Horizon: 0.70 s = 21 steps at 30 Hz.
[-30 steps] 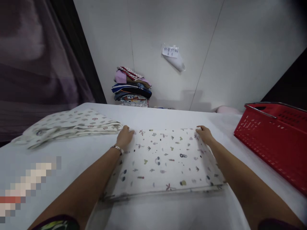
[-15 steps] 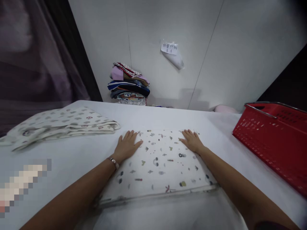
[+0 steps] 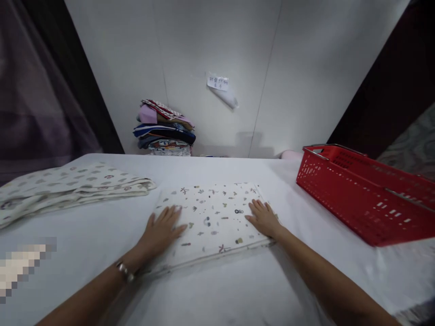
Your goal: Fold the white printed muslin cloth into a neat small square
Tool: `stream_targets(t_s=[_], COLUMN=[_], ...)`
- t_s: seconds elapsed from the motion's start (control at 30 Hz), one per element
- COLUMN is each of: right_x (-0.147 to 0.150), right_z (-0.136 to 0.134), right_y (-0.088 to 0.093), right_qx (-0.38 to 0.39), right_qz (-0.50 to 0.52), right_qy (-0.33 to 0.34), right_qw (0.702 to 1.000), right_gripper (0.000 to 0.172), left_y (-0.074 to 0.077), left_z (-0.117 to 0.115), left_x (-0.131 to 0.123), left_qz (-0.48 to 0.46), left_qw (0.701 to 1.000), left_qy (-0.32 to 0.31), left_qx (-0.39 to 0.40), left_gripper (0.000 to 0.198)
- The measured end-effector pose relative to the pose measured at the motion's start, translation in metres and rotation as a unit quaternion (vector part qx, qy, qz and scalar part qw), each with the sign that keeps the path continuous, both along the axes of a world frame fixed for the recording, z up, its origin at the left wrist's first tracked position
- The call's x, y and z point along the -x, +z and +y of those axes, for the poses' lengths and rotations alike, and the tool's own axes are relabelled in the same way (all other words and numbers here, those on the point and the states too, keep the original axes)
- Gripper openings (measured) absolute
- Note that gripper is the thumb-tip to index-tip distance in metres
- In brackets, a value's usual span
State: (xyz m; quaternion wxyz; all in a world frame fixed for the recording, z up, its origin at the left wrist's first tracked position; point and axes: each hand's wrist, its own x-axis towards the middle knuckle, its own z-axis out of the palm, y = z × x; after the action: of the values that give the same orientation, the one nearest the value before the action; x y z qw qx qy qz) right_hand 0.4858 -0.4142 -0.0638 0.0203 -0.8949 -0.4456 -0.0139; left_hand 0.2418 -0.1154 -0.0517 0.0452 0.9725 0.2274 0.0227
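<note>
A white cloth (image 3: 217, 222) printed with small plants and figures lies folded into a flat, layered rectangle on the white table. On its left side rests my left hand (image 3: 162, 231), palm down with the fingers spread, a bracelet on the wrist. My right hand (image 3: 263, 218) lies flat on the right side, fingers apart. Neither hand grips the cloth. Its left edge is partly covered by my left hand and forearm.
Another patterned white cloth (image 3: 74, 183) lies loosely folded at the left. A red plastic basket (image 3: 360, 194) with wire handles stands at the right. Beyond the table, a stack of folded fabrics (image 3: 166, 131) sits against the wall, where a paper note (image 3: 217, 83) hangs.
Both hands have slid nearer along the folded cloth, from its far corners toward the middle of its sides. The camera view has shifted, showing more of the basket.
</note>
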Motion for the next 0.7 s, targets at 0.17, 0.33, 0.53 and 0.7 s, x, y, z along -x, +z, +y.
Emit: stream_targets(t_s=[0.17, 0.33, 0.53, 0.7], right_x=[0.005, -0.014, -0.018, 0.001], right_z=[-0.006, -0.03, -0.103, -0.119], right_y=[-0.002, 0.023, 0.029, 0.016], right_qx=[-0.012, -0.279, -0.403, -0.374], right_qz=[0.053, 0.207, 0.335, 0.418], right_qy=[-0.022, -0.087, -0.279, -0.308], right_qw=[0.998, 0.934, 0.804, 0.769], right_gripper=[0.062, 0.045, 0.021, 0.023], left_y=[-0.004, 0.009, -0.01, -0.027], left_z=[-0.015, -0.011, -0.037, -0.039], left_x=[0.016, 0.024, 0.075, 0.094], left_qz=[-0.004, -0.026, -0.099, -0.153], left_qw=[1.0, 1.0, 0.988, 0.973], left_qy=[-0.017, -0.002, -0.105, -0.156], left_qx=[0.011, 0.014, -0.052, -0.079], left_gripper=[0.071, 0.063, 0.058, 0.053])
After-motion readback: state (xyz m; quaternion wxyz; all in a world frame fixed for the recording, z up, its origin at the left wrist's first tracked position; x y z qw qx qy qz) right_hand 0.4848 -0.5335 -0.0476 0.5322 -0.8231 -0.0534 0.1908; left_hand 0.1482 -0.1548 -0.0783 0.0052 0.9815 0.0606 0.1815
